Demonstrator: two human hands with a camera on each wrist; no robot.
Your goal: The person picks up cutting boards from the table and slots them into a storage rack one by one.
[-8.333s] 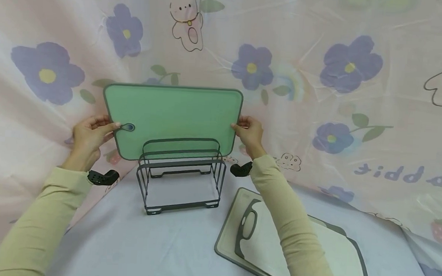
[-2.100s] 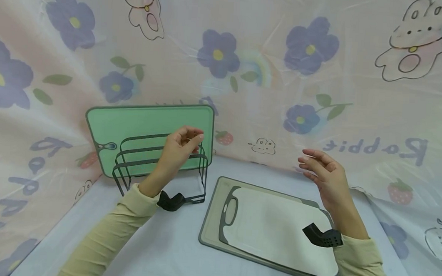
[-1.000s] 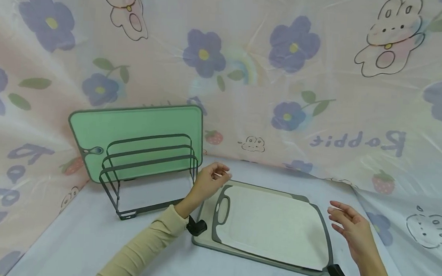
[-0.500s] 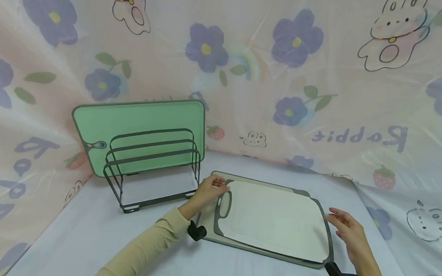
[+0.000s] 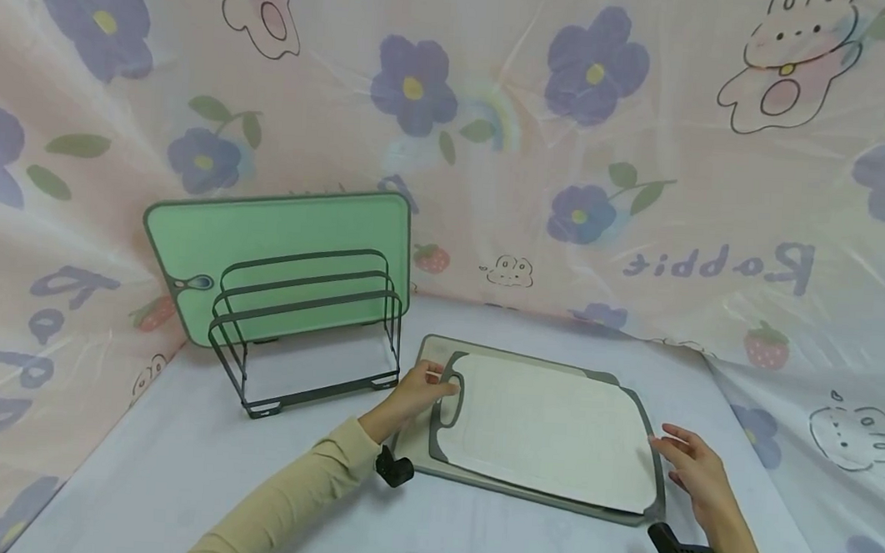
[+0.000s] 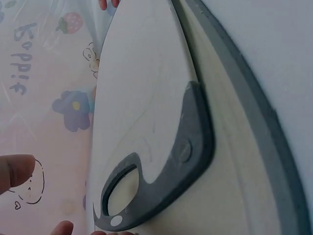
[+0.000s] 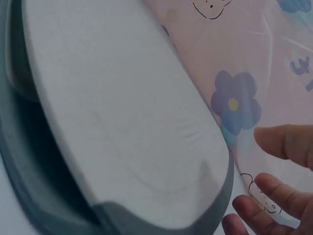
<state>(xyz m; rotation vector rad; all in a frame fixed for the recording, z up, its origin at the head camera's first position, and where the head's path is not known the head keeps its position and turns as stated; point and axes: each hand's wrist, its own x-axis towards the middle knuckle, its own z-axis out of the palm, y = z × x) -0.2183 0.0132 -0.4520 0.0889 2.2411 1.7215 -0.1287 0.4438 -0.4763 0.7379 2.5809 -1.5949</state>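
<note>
A white cutting board (image 5: 547, 432) with grey ends lies on a larger beige cutting board (image 5: 414, 452) with a grey rim. At the white board's handle end is my left hand (image 5: 410, 396), its thumb over the board's edge region. In the left wrist view the thumb (image 6: 17, 171) stands apart from the board, and fingertips (image 6: 63, 228) show low beside the handle. My right hand (image 5: 702, 482) is spread beside the opposite end, thumb and fingers apart with nothing between them. A green cutting board (image 5: 295, 227) stands tilted in the black wire rack (image 5: 316, 397).
The rack stands left of the two lying boards, its front slots in front of the green board. A white cloth (image 5: 325, 504) covers the table. Behind hangs a printed curtain (image 5: 493, 179) with flowers and rabbits.
The green board, earlier held in both hands, now stands released in the rack. Both hands have moved to the lying boards; lately the left hand has lowered to the handle end.
</note>
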